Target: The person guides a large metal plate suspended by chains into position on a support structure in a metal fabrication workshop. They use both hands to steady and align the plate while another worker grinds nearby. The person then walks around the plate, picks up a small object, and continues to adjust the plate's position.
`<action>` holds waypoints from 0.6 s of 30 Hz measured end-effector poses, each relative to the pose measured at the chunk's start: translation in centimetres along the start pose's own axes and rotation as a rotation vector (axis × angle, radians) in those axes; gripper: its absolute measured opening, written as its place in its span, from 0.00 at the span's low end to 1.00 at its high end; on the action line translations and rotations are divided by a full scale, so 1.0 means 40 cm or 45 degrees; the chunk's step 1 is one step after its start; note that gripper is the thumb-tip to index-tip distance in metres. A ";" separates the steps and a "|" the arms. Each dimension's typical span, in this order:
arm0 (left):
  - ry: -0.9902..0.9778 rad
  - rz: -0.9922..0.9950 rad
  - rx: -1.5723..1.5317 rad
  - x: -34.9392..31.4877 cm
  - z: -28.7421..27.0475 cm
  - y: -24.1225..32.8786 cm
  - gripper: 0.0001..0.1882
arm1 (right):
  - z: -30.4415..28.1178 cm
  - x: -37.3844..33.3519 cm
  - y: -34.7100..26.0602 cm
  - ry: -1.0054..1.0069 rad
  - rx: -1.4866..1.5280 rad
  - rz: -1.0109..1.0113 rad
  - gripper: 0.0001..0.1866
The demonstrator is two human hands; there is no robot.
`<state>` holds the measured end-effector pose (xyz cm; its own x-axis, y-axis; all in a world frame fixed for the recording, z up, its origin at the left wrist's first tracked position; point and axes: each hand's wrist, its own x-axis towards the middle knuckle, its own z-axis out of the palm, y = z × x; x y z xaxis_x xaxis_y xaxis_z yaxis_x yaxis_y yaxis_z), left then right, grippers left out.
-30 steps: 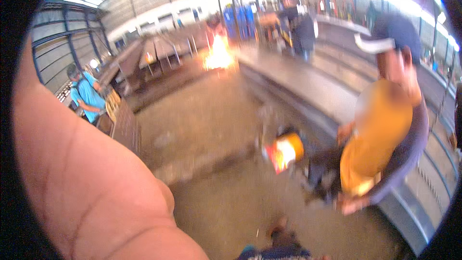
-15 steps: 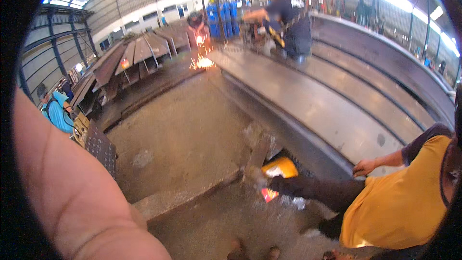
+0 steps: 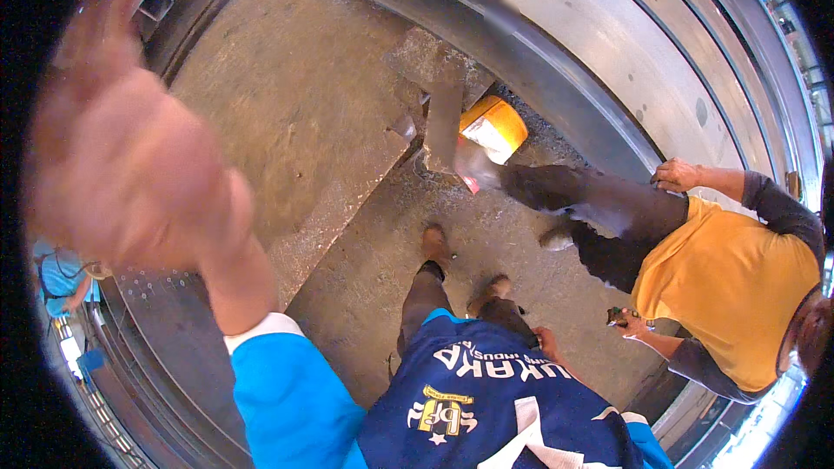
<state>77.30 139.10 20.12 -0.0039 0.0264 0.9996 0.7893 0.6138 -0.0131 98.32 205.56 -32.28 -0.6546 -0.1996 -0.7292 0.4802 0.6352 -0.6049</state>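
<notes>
My left hand (image 3: 143, 165) is raised close to the camera at the left, its arm in a bright blue sleeve. Motion smears its fingers; one or more seem to stretch upward, and no object shows in it. Lower down, my right hand (image 3: 547, 343) hangs beside my navy and blue shirt (image 3: 434, 373). The shirt partly covers that hand, so its fingers and anything in them cannot be made out. Between the two hands, my legs and brown shoes (image 3: 434, 243) stand on the dusty concrete floor (image 3: 382, 287).
At the right stands a person in a yellow shirt (image 3: 721, 282), one hand on a long steel beam (image 3: 599, 61), the other on a small dark object. A yellow container (image 3: 499, 126) lies by their foot. A concrete ledge (image 3: 339, 226) crosses the floor. Someone in blue (image 3: 61, 278) is far left.
The view has tilted down, bringing my shirt, legs and right hand into sight. My left hand has moved up and away from the lens. Sparks and far workers have left the view.
</notes>
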 end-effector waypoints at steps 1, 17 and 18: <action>0.120 -0.300 -0.010 -0.074 -0.024 -0.035 0.31 | 0.005 -0.017 -0.051 -0.026 0.048 -0.109 0.24; -1.784 -2.548 0.538 -1.330 -0.078 0.628 0.24 | 0.154 0.038 -0.079 0.266 0.516 0.247 0.26; -1.815 -2.441 0.455 -1.344 -0.022 0.595 0.23 | 0.154 0.047 -0.041 0.237 0.691 0.633 0.24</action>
<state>96.85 151.59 -33.89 -0.6481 -0.2888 -0.7047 -0.6743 0.6477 0.3547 99.89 199.55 -34.60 -0.3504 0.1739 -0.9203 0.9329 0.1517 -0.3265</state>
